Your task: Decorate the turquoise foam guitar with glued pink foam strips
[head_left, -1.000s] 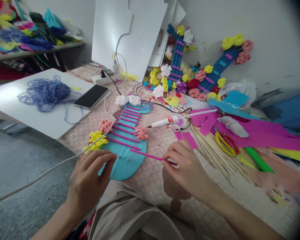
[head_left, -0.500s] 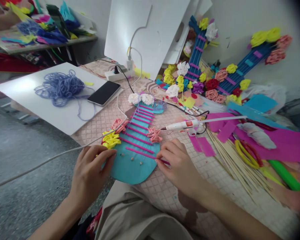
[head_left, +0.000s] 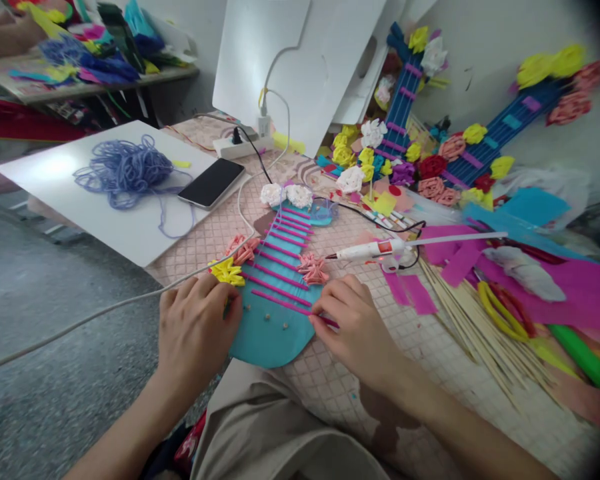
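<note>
A turquoise guitar-shaped craft piece (head_left: 275, 347) lies on the patterned cloth before me, with a row of magenta strips across its neck and body. Pink, yellow and white paper flowers sit along its edges, and small round bumps dot the lower body. My left hand (head_left: 197, 323) has its fingers bent round the left edge, just below the yellow flower (head_left: 227, 271). Between the thumb and fingertips of my right hand (head_left: 353, 323) is the end of a magenta stick (head_left: 283, 303), which lies slanted across the body above the bumps.
A glue gun (head_left: 370, 251) lies behind my right hand, its nozzle near the pink flower. Bamboo skewers (head_left: 473, 320) and scissors (head_left: 500, 310) are to the right. A white cable (head_left: 105, 312) crosses at left, near a phone (head_left: 213, 183) and purple yarn (head_left: 130, 170).
My left hand has turned inward and slid slightly right along the edge, its fingers more curled. The right hand keeps its pinch on the magenta stick. The whole view has shifted slightly.
</note>
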Available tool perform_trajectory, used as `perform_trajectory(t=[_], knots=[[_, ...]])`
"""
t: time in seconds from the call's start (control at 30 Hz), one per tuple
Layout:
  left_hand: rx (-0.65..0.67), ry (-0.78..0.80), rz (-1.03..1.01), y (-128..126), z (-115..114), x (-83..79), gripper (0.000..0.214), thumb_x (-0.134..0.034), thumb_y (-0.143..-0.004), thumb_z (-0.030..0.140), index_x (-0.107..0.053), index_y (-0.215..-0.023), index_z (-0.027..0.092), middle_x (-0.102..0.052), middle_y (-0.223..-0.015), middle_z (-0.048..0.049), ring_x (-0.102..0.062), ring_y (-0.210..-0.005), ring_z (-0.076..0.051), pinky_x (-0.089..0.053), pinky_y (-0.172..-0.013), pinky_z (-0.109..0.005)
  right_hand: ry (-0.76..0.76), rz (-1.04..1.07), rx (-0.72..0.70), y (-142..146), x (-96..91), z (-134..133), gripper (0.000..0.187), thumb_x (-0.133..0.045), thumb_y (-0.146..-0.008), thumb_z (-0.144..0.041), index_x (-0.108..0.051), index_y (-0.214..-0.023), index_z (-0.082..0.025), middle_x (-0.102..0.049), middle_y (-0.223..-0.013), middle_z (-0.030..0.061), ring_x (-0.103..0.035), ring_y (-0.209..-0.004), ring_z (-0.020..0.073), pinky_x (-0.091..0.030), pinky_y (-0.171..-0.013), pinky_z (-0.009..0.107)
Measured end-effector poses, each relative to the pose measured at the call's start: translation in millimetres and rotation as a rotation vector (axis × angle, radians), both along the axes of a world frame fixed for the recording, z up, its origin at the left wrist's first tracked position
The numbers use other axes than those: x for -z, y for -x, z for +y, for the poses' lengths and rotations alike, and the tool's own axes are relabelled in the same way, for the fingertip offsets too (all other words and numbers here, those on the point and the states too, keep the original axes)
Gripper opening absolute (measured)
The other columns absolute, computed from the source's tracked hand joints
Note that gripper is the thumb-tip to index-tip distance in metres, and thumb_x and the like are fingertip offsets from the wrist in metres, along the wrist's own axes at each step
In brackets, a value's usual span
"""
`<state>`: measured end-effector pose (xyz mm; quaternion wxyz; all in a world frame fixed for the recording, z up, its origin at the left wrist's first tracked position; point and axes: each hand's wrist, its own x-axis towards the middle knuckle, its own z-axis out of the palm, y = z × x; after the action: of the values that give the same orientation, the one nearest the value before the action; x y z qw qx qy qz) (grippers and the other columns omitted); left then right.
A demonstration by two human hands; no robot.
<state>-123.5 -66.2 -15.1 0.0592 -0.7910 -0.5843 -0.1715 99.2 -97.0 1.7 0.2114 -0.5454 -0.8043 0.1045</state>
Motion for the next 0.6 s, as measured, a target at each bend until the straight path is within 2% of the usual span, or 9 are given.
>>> perform_trajectory(t=[0.2,0.6], knots=[[-0.009,-0.033,-0.108,1,-1,3.0,0.012,-0.056,-0.084,0.025,-0.059,-0.073,0.022,-0.062,-0.078,-0.0048,-0.058,-0.083,-0.026,-0.04,-0.072,-0.039,-0.026,-0.007,-0.013,6,3.2,5,0.013,-0.058,-0.085,-0.014,-0.058,-0.072,-0.017,-0.057,-0.08,0.0044,-0.048,-0.088,0.0215,-0.038,-0.078,0.036],[0.002,-0.076,-0.185,4,-2,7.6,0.011,-0.058,-0.084,0.025,-0.059,-0.074,0.021,-0.061,-0.076,-0.0046,-0.057,-0.079,-0.025,-0.041,-0.071,-0.038,-0.017,-0.028,-0.039,16,5.1,14,0.012,-0.058,-0.085,-0.015,-0.06,-0.073,-0.017,-0.058,-0.082,0.0045,-0.048,-0.09,0.0214,-0.038,-0.077,0.036]])
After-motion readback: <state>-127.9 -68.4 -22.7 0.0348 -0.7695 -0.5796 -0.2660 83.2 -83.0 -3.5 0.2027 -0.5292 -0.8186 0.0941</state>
